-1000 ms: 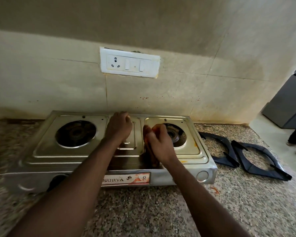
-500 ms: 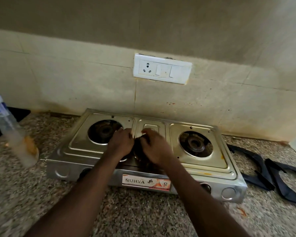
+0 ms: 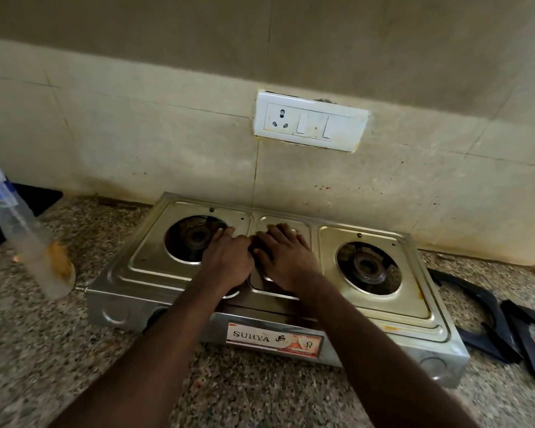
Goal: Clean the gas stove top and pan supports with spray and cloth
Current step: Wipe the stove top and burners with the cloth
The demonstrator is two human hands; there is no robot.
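1. The shiny steel two-burner gas stove (image 3: 142,273) stands on the speckled granite counter (image 3: 59,350).
2. The left hand (image 3: 226,261) and the right hand (image 3: 286,261) lie side by side on its middle panel, fingers stretched flat, grasping nothing visible.
3. Two dark metal pan supports (image 3: 493,310) lie right of the stove; the clear plastic spray bottle (image 3: 22,230) stands left of it.

Both forearms extended; left hand (image 3: 227,261) and right hand (image 3: 286,262) side by side, palms down, mid-stove (image 3: 136,273); right fingers (image 3: 283,242) flat, left grip unclear.

left hand (image 3: 226,261) uncurls, fingertips now at left burner (image 3: 195,237) rim | right hand (image 3: 286,261) leaves right burner (image 3: 368,267) for centre panel (image 3: 260,287)
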